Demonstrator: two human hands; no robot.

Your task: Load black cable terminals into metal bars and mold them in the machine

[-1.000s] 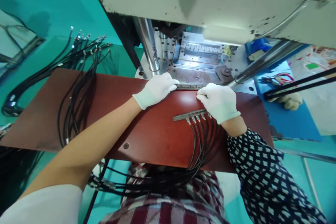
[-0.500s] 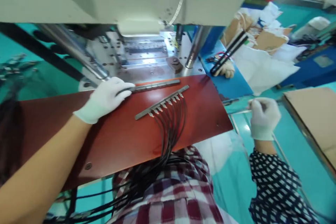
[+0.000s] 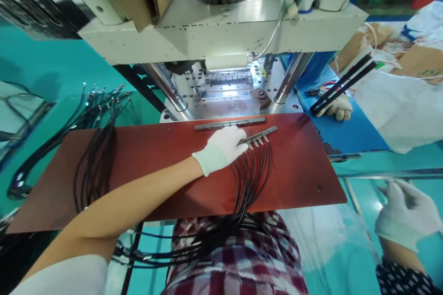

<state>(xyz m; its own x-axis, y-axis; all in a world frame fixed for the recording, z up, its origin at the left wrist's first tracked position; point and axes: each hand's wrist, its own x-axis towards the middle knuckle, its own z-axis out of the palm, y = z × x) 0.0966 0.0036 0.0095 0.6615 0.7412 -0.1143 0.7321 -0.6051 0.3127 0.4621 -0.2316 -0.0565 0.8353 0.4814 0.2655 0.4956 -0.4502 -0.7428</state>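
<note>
My left hand [image 3: 224,147], in a white glove, is closed on the left end of a narrow dark bar [image 3: 260,135] on the reddish-brown board. Several metal-tipped black cables [image 3: 247,193] hang from the bar's near edge and run down over my lap. Just behind the hand lies a second dark bar [image 3: 251,121], with no cables visible along it. Off to the right, past the board's edge, is my right hand [image 3: 406,214], also gloved, its fingers curled together. Anything in that hand is too small to make out.
A press with steel columns [image 3: 290,78] and a metal die bed [image 3: 228,85] stands behind the board [image 3: 166,156]. More black cables [image 3: 97,161] lie across the board's left. On a blue surface at right are black rods [image 3: 342,84] and a glove [image 3: 337,107].
My left hand has gone from the rear bar to the left end of the cabled bar. The view has shifted, and my right hand appears lower and farther right.
</note>
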